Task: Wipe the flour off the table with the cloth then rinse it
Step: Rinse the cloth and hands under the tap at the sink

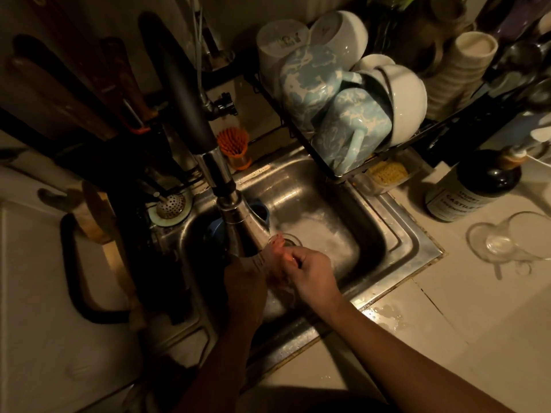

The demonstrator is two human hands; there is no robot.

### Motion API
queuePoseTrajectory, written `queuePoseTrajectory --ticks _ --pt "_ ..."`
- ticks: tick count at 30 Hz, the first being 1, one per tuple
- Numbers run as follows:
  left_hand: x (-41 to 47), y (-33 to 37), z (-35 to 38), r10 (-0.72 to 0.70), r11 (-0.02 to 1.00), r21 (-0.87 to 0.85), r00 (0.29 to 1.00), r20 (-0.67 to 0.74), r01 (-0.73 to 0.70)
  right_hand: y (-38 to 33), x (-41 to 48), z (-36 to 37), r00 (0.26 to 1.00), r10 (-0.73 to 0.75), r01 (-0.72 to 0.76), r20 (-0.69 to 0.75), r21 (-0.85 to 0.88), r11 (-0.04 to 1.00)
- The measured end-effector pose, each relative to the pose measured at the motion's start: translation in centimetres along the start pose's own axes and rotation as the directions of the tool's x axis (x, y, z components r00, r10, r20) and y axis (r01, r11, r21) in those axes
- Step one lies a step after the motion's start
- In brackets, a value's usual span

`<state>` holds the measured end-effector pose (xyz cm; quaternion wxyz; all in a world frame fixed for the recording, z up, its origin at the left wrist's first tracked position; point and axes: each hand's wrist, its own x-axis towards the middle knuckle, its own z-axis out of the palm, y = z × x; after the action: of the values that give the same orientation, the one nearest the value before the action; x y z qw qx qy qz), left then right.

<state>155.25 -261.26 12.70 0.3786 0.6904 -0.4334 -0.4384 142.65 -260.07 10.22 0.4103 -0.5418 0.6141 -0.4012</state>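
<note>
Both my hands are down in the steel sink [387, 234], under water running from the pull-down faucet [226, 186]. My left hand [243, 281] lies in deep shadow beneath the stream. My right hand [311, 272] is beside it with its fingers curled. Between them I hold a small wet reddish cloth [275, 257], bunched up; the dim light hides most of its shape. The drain [292, 241] sits just beyond the hands.
A dish rack [298, 135] packed with mugs and bowls overhangs the sink's back right. A dark soap bottle [474, 189] and a tipped glass [504, 239] are on the right counter. A blue cup [259, 213] is in the sink. Wet tiles [402, 317] border the rim.
</note>
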Motion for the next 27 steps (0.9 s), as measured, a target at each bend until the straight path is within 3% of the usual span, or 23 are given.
queuePoseTrajectory --ticks 3,5,8,11,12,14,16,17,20,22,24,27 --pt "0.6 -0.7 -0.1 -0.09 0.994 -0.062 0.995 -0.051 0.087 0.3 -0.3 -0.2 0.982 -0.071 0.076 0.175 -0.02 0.997" --pt "-0.1 0.0 -0.2 -0.109 0.982 -0.159 0.994 -0.024 0.104 0.8 0.4 -0.6 0.982 -0.067 0.068 0.174 -0.001 0.998" --pt "-0.7 1.0 -0.2 -0.125 0.955 -0.269 0.992 0.005 0.122 0.6 1.0 -0.4 0.996 0.052 -0.06 0.065 0.114 0.992" --pt "0.1 0.9 -0.3 -0.227 0.881 -0.422 0.974 0.025 0.216 -0.1 0.4 0.0 0.972 0.231 -0.236 0.053 0.283 0.93" --pt "0.1 1.2 -0.4 -0.242 0.862 -0.445 0.969 0.058 0.242 -0.4 0.2 -0.2 0.937 0.333 -0.348 0.108 0.398 0.849" --pt "-0.3 1.5 -0.4 -0.199 0.863 -0.44 0.968 0.154 0.247 -1.1 -0.2 -0.5 0.797 0.482 -0.597 0.365 0.601 0.532" --pt "-0.6 1.3 -0.9 -0.151 0.885 -0.405 0.965 0.215 0.229 -1.3 -0.5 -0.3 0.74 0.467 -0.648 0.484 0.7 0.3" --pt "-0.4 1.0 -1.0 -0.165 0.89 -0.389 0.964 0.209 0.237 -1.2 -0.4 -0.2 0.749 0.464 -0.63 0.472 0.725 0.28" --pt "0.8 -0.3 -1.9 -0.177 0.966 -0.152 0.964 0.196 0.208 -1.1 -0.1 -0.2 0.834 0.443 -0.525 0.329 0.719 0.456" --pt "0.8 0.0 -2.0 -0.186 0.98 -0.017 0.948 0.257 0.197 -0.6 0.1 -0.6 0.857 0.424 -0.489 0.294 0.725 0.485" --pt "0.3 0.8 -1.6 -0.189 0.974 -0.058 0.932 0.308 0.217 -0.2 0.0 -0.7 0.881 0.367 -0.457 0.297 0.73 0.508" --pt "0.2 0.6 -1.3 -0.131 0.981 -0.101 0.953 0.272 0.164 -0.3 0.2 -1.0 0.893 0.331 -0.449 0.305 0.67 0.591"
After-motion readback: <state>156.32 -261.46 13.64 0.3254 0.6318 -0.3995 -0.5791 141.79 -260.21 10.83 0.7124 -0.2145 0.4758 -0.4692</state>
